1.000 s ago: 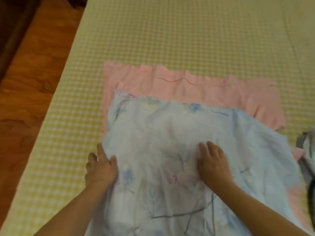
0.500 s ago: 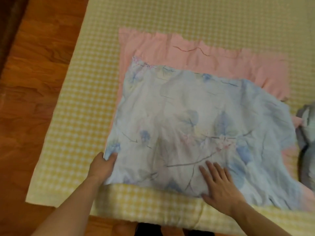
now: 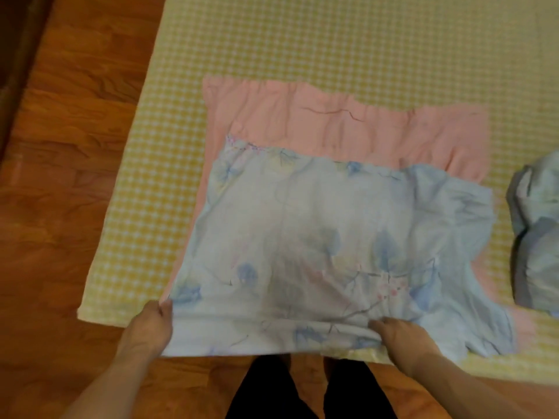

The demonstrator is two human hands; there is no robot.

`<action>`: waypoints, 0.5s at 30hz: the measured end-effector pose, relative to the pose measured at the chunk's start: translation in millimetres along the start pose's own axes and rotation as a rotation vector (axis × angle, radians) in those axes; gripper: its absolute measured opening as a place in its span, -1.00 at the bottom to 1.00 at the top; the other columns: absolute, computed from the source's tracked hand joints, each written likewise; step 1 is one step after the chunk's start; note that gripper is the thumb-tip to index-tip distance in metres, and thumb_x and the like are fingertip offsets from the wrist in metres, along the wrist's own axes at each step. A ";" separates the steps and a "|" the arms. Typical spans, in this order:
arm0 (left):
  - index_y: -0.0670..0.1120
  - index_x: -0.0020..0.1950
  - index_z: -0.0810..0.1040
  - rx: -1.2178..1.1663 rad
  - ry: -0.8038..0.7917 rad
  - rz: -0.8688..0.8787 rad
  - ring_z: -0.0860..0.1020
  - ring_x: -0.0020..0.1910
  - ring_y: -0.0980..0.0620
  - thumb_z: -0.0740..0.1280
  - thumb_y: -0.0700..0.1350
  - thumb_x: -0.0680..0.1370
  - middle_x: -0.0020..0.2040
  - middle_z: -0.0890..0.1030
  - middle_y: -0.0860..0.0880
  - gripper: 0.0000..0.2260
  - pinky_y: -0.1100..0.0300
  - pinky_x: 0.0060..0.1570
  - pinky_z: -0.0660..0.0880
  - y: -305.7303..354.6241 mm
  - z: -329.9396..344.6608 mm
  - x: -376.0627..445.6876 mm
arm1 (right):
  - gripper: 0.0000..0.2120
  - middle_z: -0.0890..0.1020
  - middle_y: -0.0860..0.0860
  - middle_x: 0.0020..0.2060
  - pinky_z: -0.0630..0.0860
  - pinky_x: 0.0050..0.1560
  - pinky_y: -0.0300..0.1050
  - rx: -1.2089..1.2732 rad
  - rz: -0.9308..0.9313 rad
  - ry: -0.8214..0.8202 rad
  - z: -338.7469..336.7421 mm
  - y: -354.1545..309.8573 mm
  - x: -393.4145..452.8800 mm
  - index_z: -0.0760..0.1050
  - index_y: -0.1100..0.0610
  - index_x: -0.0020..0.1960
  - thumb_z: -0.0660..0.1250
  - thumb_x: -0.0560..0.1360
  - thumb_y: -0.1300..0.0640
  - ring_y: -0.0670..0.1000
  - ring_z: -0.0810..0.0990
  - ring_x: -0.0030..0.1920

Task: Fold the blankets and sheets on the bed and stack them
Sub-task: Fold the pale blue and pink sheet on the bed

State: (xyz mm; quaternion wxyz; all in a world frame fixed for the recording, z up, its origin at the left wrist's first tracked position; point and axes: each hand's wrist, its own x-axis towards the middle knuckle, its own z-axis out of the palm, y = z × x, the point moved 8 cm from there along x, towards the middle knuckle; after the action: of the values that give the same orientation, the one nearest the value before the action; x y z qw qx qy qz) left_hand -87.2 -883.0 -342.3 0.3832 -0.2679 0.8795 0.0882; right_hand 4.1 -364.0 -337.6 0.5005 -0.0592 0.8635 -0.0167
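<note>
A light blue floral sheet (image 3: 317,237) lies spread on top of a pink sheet (image 3: 348,125), both on the yellow checked bed (image 3: 272,40). The floral sheet's near edge hangs over the bed's front edge. My left hand (image 3: 149,325) pinches its near left corner. My right hand (image 3: 402,337) grips a bunched fold of the same near edge, right of centre. The pink sheet shows beyond the floral one at the far side and along the right.
A crumpled grey-blue sheet (image 3: 535,231) lies on the bed at the right edge of view. Wooden floor (image 3: 60,176) runs along the bed's left side and in front. My dark trouser legs (image 3: 302,388) stand at the bed's front edge.
Both hands slid back along the floral sheet to its near edge and closed on it. The sheet's near edge now hangs past the bed's front.
</note>
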 end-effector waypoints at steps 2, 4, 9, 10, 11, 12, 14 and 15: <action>-0.07 0.18 0.49 0.159 -0.127 -0.077 0.57 0.18 -0.24 -0.03 0.14 0.69 0.22 0.60 -0.21 -0.59 -0.02 0.11 0.49 -28.7 19.4 -10.8 | -0.54 0.46 0.04 0.41 0.42 0.33 -0.11 -0.008 -0.032 -0.259 22.9 -16.0 -5.0 0.38 -0.02 0.44 0.31 0.56 0.13 0.07 0.48 0.37; -0.06 0.26 0.49 0.216 -0.180 -0.138 0.52 0.28 -0.22 0.06 0.06 0.68 0.33 0.52 -0.19 -0.68 -0.05 0.21 0.47 -32.9 24.3 -16.5 | -0.37 0.33 0.10 0.50 0.32 0.44 -0.05 -0.054 -0.083 -0.594 34.4 -27.9 -6.1 0.30 0.08 0.53 0.42 0.51 0.13 0.15 0.35 0.47; -0.11 0.31 0.44 0.088 0.177 0.186 0.45 0.23 -0.27 0.22 -0.04 0.63 0.25 0.46 -0.21 -0.72 -0.11 0.16 0.47 100.4 -40.9 23.3 | -0.65 0.55 0.03 0.32 0.39 0.27 -0.16 0.355 -0.007 -0.107 -95.2 -25.2 77.7 0.51 0.05 0.35 0.24 0.58 0.16 0.08 0.52 0.30; -0.12 0.30 0.45 0.017 0.246 0.295 0.46 0.21 -0.29 0.26 -0.04 0.60 0.23 0.48 -0.24 -0.70 -0.11 0.15 0.48 134.7 -55.6 37.2 | -0.68 0.58 0.07 0.26 0.40 0.22 -0.14 0.388 0.046 0.157 -136.6 -14.1 95.0 0.52 0.08 0.31 0.22 0.58 0.19 0.11 0.54 0.26; -0.14 0.30 0.45 -0.035 0.287 0.374 0.47 0.21 -0.30 0.30 -0.03 0.56 0.22 0.49 -0.26 -0.65 -0.12 0.17 0.48 165.3 -68.9 50.9 | -0.69 0.60 0.11 0.20 0.41 0.19 -0.10 0.402 0.083 0.371 -174.6 -3.6 109.0 0.53 0.10 0.28 0.22 0.57 0.22 0.15 0.55 0.21; -0.14 0.34 0.44 -0.083 0.299 0.405 0.47 0.24 -0.31 0.32 0.01 0.54 0.23 0.50 -0.27 -0.58 -0.13 0.21 0.47 189.6 -79.4 67.5 | -0.67 0.59 0.15 0.18 0.42 0.18 -0.05 0.406 0.090 0.507 -201.2 5.4 123.2 0.53 0.13 0.29 0.24 0.54 0.25 0.19 0.55 0.19; -0.11 0.38 0.45 -0.201 0.245 0.344 0.49 0.27 -0.26 0.36 0.06 0.51 0.27 0.54 -0.22 -0.51 -0.09 0.25 0.47 221.1 -93.3 96.7 | -0.52 0.51 0.20 0.27 0.42 0.25 0.08 0.344 0.059 0.605 -234.4 16.2 152.4 0.42 0.15 0.40 0.27 0.48 0.26 0.28 0.47 0.24; -0.09 0.30 0.54 -0.238 0.204 0.315 0.54 0.23 -0.23 0.37 0.06 0.49 0.23 0.59 -0.19 -0.58 -0.06 0.22 0.51 232.9 -95.6 100.9 | -0.44 0.47 0.20 0.32 0.41 0.29 0.14 0.280 0.050 0.597 -241.8 20.1 166.0 0.34 0.15 0.46 0.28 0.46 0.23 0.30 0.43 0.28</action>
State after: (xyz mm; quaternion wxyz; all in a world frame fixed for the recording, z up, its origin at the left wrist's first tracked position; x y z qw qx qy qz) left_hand -329.4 -762.4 -360.8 0.2393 -0.1780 0.9282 0.2225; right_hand -288.8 -371.1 -362.0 0.2290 0.0390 0.9626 -0.1395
